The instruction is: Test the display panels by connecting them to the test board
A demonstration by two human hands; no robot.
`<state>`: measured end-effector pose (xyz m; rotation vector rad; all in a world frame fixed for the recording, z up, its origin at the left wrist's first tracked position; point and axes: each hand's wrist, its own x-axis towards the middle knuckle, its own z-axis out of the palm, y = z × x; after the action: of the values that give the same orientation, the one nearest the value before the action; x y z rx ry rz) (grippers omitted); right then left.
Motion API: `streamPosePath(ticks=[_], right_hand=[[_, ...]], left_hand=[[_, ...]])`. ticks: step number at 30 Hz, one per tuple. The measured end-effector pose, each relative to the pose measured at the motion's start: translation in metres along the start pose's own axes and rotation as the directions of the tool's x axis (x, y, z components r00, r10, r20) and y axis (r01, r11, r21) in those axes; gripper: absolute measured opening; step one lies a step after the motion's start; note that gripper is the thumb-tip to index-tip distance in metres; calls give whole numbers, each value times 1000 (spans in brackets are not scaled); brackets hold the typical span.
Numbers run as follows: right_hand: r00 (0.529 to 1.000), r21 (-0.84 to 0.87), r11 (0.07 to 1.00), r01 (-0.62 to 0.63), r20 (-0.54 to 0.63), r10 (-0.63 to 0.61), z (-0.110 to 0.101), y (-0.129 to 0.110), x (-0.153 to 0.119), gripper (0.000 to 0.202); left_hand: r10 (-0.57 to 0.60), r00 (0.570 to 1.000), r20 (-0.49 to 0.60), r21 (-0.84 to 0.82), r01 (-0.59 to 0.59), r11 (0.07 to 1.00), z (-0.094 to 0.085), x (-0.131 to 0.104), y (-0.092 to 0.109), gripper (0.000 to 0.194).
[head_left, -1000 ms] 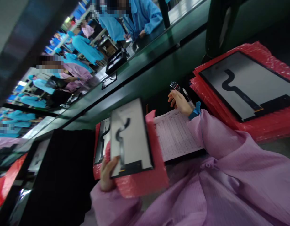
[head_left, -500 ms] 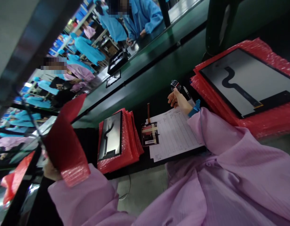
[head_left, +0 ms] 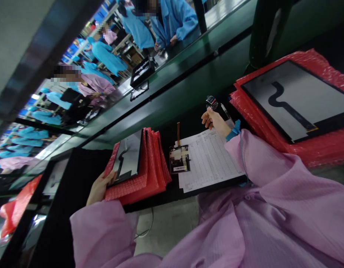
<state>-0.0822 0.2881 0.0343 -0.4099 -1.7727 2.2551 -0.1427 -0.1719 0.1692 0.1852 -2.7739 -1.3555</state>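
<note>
A panel [head_left: 133,153] on red wrap [head_left: 155,167] is grasped by the left hand [head_left: 100,185]; the right hand [head_left: 216,121] (its hold cannot be told) is loosely curled.

- One head camera here, up on the wearer's own head, peering forward and down past the sleeves [head_left: 99,227]!
- And it's tilted: the bench [head_left: 183,93] climbs from lower left to upper right.
- Up close, left hand [head_left: 100,184], right hand [head_left: 216,121], both within the frame.
- Farther off, beyond the bench, co-workers [head_left: 179,18] along the upper left.
</note>
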Motion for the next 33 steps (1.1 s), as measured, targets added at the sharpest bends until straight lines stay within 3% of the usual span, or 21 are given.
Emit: streamPosePath(ticks=[3, 5, 10, 12, 14, 15, 18, 20, 21, 27, 33], right_hand=[[997, -159, 984, 79, 5, -80, 2, 3, -3, 59], [992, -241, 963, 119, -1, -123, 4, 4, -6, 50], [947, -486, 848, 212, -113, -302, 2, -1, -7, 6], [910, -674, 713, 192, -149, -386, -1, -5, -1, 37], [903, -838, 533, 117, -134, -409, -5, -9, 8, 65], [912, -888, 454, 76, -122, -392, -6, -10, 12, 73], [942, -953, 303, 6, -96, -323, -9, -13, 19, 78], [945, -974, 228, -15, -88, -315, -9, -13, 20, 75], [944, -979, 203, -23, -88, -317, -9, -12, 20, 74], [940, -988, 152, -31, -81, -332, -11, -6, 20, 78], [936, -985, 172, -25, -83, -342, -9, -9, 22, 69]], left_hand=[[-108, 994, 0, 68, 108, 992, -10, -8, -8, 38], [-122, 992, -36, 193, 127, 973, -16, -17, -14, 31], [18, 995, -99, 645, 50, 762, -14, -48, -23, 34], [147, 978, -147, 682, -8, 732, -3, -60, -32, 44], [339, 928, -155, 690, -144, 709, 12, -70, -47, 51], [448, 883, -144, 689, -235, 686, 20, -72, -56, 51], [703, 707, -85, 632, -507, 586, 44, -74, -82, 51], [799, 593, -98, 591, -611, 526, 57, -71, -94, 54], [822, 558, -113, 581, -634, 510, 62, -70, -98, 56], [816, 506, -281, 596, -574, 562, 83, -72, -102, 53], [812, 418, -408, 611, -536, 583, 98, -69, -107, 51]])
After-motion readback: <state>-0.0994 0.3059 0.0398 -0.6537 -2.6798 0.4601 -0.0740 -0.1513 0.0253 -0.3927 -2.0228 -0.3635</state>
